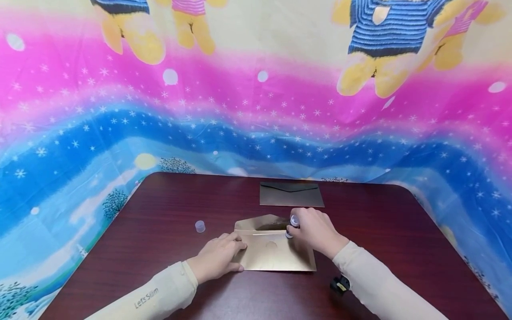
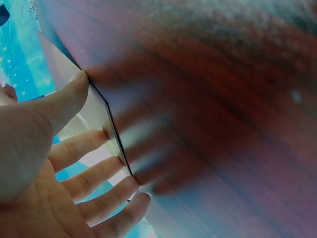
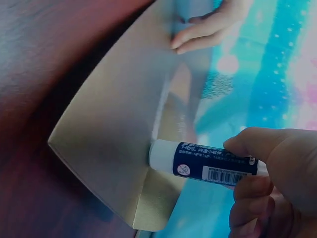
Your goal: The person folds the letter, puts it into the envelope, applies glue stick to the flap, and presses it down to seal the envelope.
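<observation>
A gold envelope (image 1: 276, 258) lies on the table with its flap (image 1: 254, 222) folded open toward the far side. My right hand (image 1: 316, 230) grips a glue stick (image 3: 213, 166) with a dark blue label and white end. In the right wrist view, that white end meets the envelope along the line between body and flap. My left hand (image 1: 219, 255) rests at the envelope's left edge, its fingers extended and fingertips (image 2: 130, 184) on the border. The palm of the right hand is hidden in the head view.
A small translucent cap (image 1: 200, 226) stands on the dark red-brown table (image 1: 168, 200), left of the envelope. Behind lies a second, darker envelope (image 1: 292, 198) with its flap down. A colourful printed cloth (image 1: 248, 102) hangs around the table's back and sides.
</observation>
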The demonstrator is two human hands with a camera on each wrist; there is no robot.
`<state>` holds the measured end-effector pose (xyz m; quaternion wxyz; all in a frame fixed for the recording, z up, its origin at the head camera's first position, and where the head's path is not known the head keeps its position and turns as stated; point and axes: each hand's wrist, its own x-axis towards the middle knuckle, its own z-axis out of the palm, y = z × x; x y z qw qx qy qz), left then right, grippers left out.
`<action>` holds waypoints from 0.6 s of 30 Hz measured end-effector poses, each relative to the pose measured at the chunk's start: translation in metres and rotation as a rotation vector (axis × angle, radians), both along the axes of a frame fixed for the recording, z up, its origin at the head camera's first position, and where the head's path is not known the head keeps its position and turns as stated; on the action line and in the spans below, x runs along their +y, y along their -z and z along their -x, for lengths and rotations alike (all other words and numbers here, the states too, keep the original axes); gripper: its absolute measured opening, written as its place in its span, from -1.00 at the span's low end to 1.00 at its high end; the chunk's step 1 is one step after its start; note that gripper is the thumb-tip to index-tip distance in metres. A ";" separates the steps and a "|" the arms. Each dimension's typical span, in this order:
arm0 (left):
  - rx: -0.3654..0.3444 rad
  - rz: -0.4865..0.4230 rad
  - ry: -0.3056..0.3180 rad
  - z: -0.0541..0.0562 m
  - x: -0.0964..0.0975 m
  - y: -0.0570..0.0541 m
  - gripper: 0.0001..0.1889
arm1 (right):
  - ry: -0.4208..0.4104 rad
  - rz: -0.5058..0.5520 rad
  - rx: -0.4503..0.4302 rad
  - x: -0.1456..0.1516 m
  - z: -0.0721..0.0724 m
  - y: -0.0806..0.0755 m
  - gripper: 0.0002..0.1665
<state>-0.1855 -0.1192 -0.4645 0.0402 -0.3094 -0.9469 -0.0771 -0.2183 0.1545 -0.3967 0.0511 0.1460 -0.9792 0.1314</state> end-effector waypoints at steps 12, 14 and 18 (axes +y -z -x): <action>0.002 -0.012 0.005 0.000 -0.001 0.000 -0.45 | -0.001 0.161 0.065 0.005 -0.005 -0.015 -0.81; 0.000 -0.013 0.003 0.000 -0.001 0.000 -0.45 | 0.002 0.219 0.053 0.006 -0.006 -0.013 -0.83; -0.006 -0.016 0.006 0.000 -0.001 0.000 -0.43 | 0.015 0.327 0.029 0.008 -0.008 -0.005 -0.84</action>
